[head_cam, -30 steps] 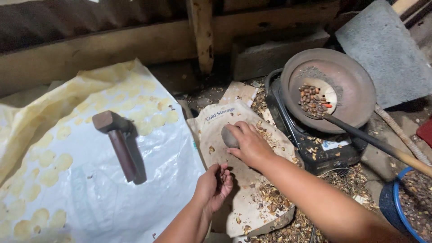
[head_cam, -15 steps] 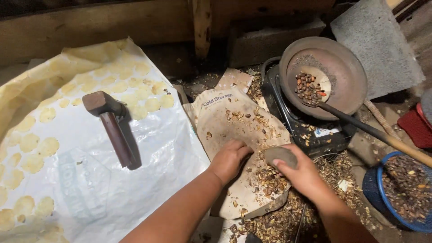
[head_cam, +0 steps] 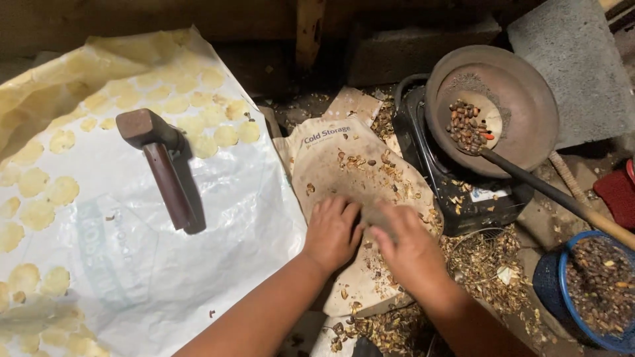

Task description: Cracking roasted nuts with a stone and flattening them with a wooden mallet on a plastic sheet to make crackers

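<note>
Stone (head_cam: 378,216) lies grasped under right hand (head_cam: 411,248) fingers; left hand (head_cam: 333,231) fingers rest flat, released.

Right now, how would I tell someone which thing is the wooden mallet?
Start at the big white plastic sheet dotted with flat yellow discs, left of both hands. The mallet lies on it, up and left of the left hand. It is the only dark brown thing there, with a blocky head and a long handle.

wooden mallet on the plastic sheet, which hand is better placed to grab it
Left, probably. The left hand lies flat on the paper sack nearer the wooden mallet; the right hand is farther away.
</note>
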